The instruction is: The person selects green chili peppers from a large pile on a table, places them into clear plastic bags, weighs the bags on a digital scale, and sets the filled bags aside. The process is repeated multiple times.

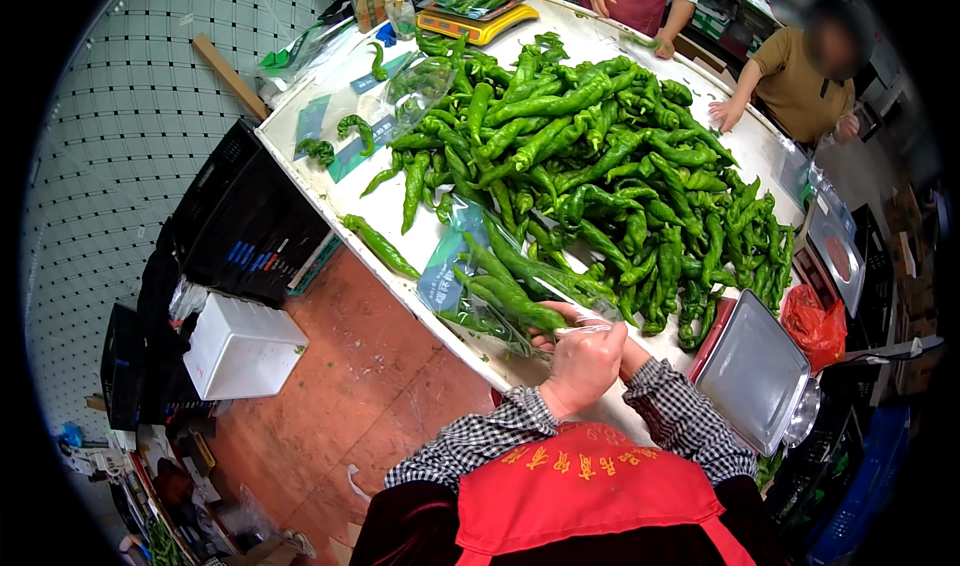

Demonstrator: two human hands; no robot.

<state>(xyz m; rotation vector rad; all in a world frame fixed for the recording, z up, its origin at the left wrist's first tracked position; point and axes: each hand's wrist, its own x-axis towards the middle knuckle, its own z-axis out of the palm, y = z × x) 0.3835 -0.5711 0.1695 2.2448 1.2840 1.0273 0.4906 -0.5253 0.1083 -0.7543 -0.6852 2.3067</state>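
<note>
A clear printed plastic bag [442, 281] with several long green peppers inside lies at the near edge of the table, in front of my apron. My left hand [589, 363] is closed in a fist on the gathered end of this bag. My right hand [556, 330] reaches behind the left one, and its fingers wrap around the bag beside a pepper tip. Much of the right palm is hidden by the left hand and the film. A large heap of green peppers [570, 153] lies just beyond the bag.
A steel-topped scale [754, 371] stands to the right, near a red plastic bag [814, 330]. A yellow scale [480, 26] holds a packed bag at the far end. Flat printed bags [360, 150] lie on the left. Two other people [806, 78] stand across the table. A white foam box [244, 348] sits below left.
</note>
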